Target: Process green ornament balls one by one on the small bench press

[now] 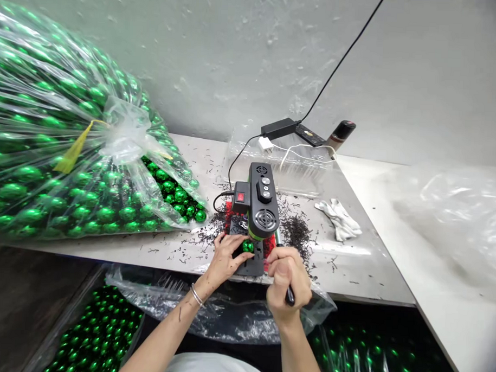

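Observation:
A black press-like machine [264,203] with a red switch stands on the table. Under its head, on the dark base plate [251,267], sits a shiny green ball [248,245]. My left hand [227,256] has its thumb and fingers around the ball's left side, holding it on the plate. My right hand [288,282] is wrapped round the black-tipped lever [289,296] at the machine's right side.
A big clear bag of green balls [70,163] covers the table's left. Black scraps [296,231] lie around the machine. White gloves [340,219] are at the right; a power adapter [279,128] and clear plastic box [301,174] stand behind. More green balls [96,332] lie below.

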`<act>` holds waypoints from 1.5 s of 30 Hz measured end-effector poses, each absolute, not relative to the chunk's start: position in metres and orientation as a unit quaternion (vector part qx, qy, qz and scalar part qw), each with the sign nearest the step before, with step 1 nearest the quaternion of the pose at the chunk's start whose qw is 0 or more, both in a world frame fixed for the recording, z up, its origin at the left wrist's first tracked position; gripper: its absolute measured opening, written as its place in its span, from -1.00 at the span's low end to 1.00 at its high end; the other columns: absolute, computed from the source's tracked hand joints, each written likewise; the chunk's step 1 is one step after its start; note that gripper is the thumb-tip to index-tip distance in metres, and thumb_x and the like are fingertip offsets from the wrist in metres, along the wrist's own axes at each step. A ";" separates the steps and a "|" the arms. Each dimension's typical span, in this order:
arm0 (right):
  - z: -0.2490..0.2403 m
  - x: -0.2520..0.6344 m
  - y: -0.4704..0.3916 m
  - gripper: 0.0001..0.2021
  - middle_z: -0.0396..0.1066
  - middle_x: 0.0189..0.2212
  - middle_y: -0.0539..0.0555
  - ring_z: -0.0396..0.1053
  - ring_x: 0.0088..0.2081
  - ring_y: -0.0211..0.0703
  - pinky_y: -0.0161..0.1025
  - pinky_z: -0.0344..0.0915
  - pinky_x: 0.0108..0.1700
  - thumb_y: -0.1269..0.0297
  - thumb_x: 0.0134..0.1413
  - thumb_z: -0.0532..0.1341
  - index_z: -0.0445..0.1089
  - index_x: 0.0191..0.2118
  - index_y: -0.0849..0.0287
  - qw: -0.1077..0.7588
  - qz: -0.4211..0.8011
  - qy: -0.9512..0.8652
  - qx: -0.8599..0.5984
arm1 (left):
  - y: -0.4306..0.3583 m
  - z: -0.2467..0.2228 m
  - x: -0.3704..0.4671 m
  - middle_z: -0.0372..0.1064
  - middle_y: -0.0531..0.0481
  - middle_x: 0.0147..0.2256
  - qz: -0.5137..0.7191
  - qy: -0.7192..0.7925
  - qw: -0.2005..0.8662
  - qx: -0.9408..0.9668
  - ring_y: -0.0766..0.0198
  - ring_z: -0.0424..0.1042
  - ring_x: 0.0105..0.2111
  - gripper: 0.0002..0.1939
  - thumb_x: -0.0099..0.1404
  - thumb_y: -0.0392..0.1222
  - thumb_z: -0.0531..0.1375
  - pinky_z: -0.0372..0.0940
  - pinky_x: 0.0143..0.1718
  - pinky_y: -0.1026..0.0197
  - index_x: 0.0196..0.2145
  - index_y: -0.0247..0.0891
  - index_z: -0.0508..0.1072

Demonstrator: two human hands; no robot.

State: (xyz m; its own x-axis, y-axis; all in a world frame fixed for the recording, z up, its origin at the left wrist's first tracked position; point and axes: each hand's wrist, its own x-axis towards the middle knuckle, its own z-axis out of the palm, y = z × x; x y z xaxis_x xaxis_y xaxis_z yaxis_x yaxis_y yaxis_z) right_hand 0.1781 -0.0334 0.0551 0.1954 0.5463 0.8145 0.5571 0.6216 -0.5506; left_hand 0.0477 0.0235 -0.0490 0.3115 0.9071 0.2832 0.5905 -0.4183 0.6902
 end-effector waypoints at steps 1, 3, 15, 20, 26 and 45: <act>0.050 0.179 -0.033 -0.73 0.23 -0.55 -0.03 0.32 -0.44 -0.25 -0.27 0.24 -0.42 0.54 0.25 0.01 0.20 -0.47 0.13 0.641 -0.003 -0.635 -0.431 | 0.023 -0.051 0.048 0.54 -0.11 -0.03 0.335 0.485 0.234 0.773 0.04 0.44 0.04 -0.70 0.33 -0.10 0.28 0.04 0.27 -0.17 0.00 -0.17 0.52; 0.038 0.180 -0.033 -0.74 0.25 -0.52 -0.02 0.30 -0.44 -0.25 -0.26 0.25 -0.43 0.50 0.27 0.00 0.20 -0.45 0.13 0.643 -0.007 -0.636 -0.427 | 0.022 -0.054 0.048 0.54 -0.10 -0.03 0.340 0.482 0.228 0.774 0.06 0.44 0.04 -0.70 0.32 -0.10 0.28 0.05 0.26 -0.15 -0.01 -0.16 0.52; -0.020 0.182 -0.026 -0.66 0.31 -0.46 -0.02 0.30 -0.45 -0.28 -0.08 0.38 -0.12 0.30 0.38 -0.07 0.19 -0.47 0.12 0.653 -0.074 -0.627 -0.418 | 0.024 -0.059 0.048 0.53 -0.13 -0.09 0.358 0.470 0.222 0.776 0.02 0.43 -0.02 -0.66 0.30 -0.04 0.30 0.11 0.18 -0.12 0.00 -0.18 0.52; -0.026 0.184 -0.025 -0.66 0.29 -0.45 -0.03 0.32 -0.45 -0.27 -0.04 0.38 -0.08 0.30 0.39 -0.09 0.19 -0.46 0.12 0.647 -0.068 -0.632 -0.421 | 0.024 -0.058 0.049 0.53 -0.14 -0.05 0.360 0.469 0.228 0.773 0.02 0.42 0.01 -0.66 0.31 -0.05 0.30 0.11 0.18 -0.13 0.00 -0.17 0.51; -0.021 0.187 -0.022 -0.68 0.28 -0.46 -0.03 0.36 -0.43 -0.28 -0.13 0.37 -0.13 0.30 0.38 -0.06 0.19 -0.45 0.12 0.609 -0.088 -0.679 -0.401 | 0.025 -0.060 0.049 0.53 -0.15 -0.04 0.367 0.464 0.235 0.771 0.01 0.42 0.02 -0.67 0.31 -0.05 0.29 0.14 0.16 -0.14 -0.01 -0.19 0.51; 0.071 0.176 -0.028 -0.66 0.23 -0.57 -0.05 0.26 -0.49 -0.28 -0.26 0.13 -0.42 0.44 0.31 0.04 0.21 -0.53 0.14 0.659 0.027 -0.594 -0.460 | -0.002 -0.033 -0.016 0.37 -0.31 0.10 0.419 0.488 0.085 0.761 -0.07 0.34 0.11 -0.57 0.44 0.00 0.10 0.26 0.10 -0.11 0.16 -0.24 0.38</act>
State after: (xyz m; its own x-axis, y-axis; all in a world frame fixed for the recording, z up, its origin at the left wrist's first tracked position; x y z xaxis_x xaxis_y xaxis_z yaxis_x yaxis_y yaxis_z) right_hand 0.1760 -0.0282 0.0710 0.2917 0.5827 0.7585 0.5117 0.5749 -0.6385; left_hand -0.0163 -0.0025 -0.0325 0.1732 0.8135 0.5551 0.6715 -0.5099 0.5376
